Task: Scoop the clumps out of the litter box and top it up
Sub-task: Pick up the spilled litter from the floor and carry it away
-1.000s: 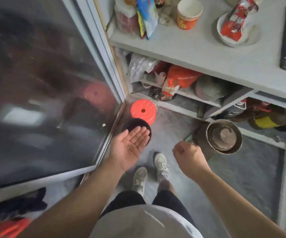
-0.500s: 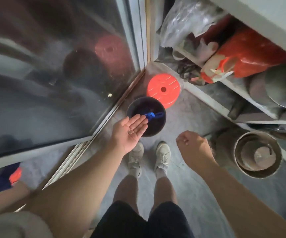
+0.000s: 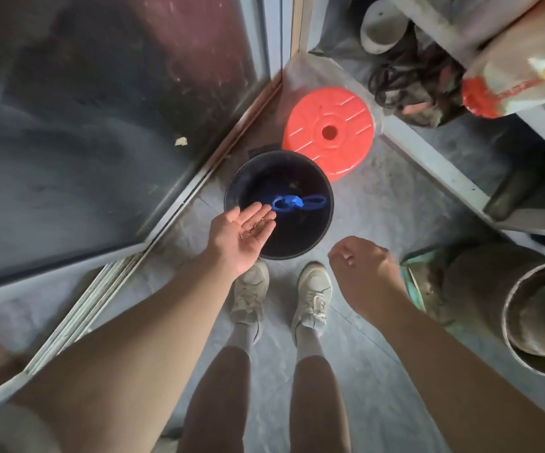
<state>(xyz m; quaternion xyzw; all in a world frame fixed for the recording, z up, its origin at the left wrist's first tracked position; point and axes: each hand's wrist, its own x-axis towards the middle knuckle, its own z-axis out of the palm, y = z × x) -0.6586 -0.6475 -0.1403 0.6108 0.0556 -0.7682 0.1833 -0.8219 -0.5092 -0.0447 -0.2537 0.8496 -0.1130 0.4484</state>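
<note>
Now the flat, palm-up left hand (image 3: 243, 231) has moved over the round black bin (image 3: 322, 220) by the orange plastic lid (image 3: 328, 132) — brown litter crumbs (image 3: 254, 227) look ready to tip in. Right hand (image 3: 361, 266) stays fisted, empty. Litter box unseen.

I see a grey floor (image 3: 379, 223), dusty and scuffed, under dim, even light. On my left a large pane of dark glass (image 3: 85, 125) stands in a pale metal frame (image 3: 173, 210), with a sliding track along its foot. To the right a pale shelving unit (image 3: 434, 165) rises from the floor, its lower shelves crowded with blurred clutter. The glass and the shelves meet in a corner ahead.
</note>
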